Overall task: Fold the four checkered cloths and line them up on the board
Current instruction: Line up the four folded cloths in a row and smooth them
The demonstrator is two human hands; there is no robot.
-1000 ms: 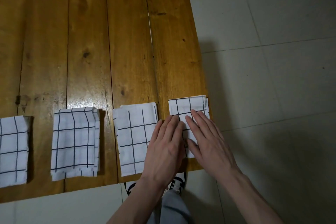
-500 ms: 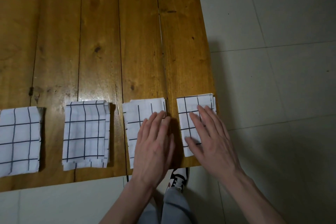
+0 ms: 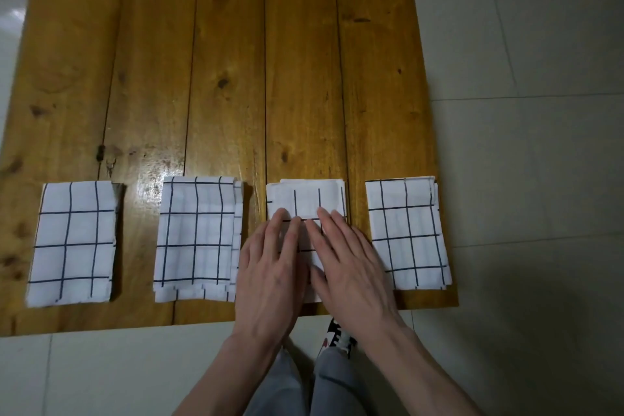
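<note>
On the brown plank wooden board, four folded white checkered cloths form a row. My left hand and right hand lie flat, apparently pressing the third cloth, fingers extended, grasping nothing.

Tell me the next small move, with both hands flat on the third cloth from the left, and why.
Probably lift both hands clear. All four cloths lie folded in a row along the board's near edge, and the left hand and right hand only press flat on the third cloth. A possible touch-up first: the second cloth shows uneven layers at its right and bottom edges.
</note>
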